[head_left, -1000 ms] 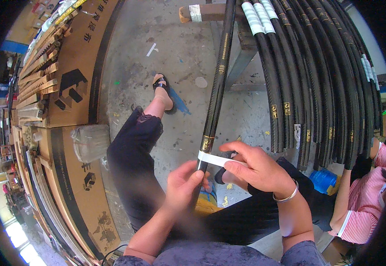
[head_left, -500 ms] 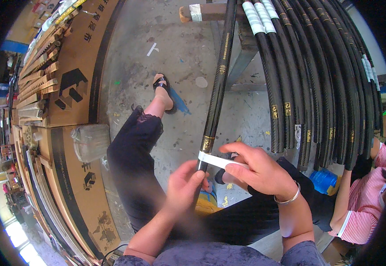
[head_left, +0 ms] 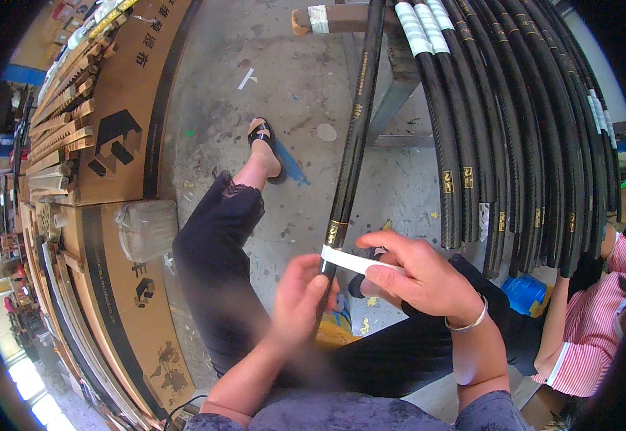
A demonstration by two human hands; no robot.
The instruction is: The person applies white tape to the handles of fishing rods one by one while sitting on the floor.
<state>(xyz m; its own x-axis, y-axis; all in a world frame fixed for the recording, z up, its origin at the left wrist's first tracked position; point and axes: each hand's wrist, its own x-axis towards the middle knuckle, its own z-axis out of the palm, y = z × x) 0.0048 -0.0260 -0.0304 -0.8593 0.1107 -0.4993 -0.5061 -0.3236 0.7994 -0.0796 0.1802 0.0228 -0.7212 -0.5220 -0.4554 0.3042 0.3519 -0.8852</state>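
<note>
Head view: we look down at a black pole [head_left: 352,158] slanting away from us over the grey floor [head_left: 212,93].
Left hand [head_left: 298,298]: our fingers wrap the pole, just below the white tape [head_left: 349,259].
Right hand [head_left: 420,276]: we hold the tape between thumb and fingers, stretched straight from the pole.
Other poles [head_left: 498,144]: lined up side by side, to our right.

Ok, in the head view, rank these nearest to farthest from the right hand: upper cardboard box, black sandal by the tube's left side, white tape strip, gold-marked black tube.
From the right hand:
1. White tape strip: pinched in it.
2. Gold-marked black tube: just left, in the left hand.
3. Black sandal: left, beyond the tube.
4. Upper cardboard box: far left.
</note>
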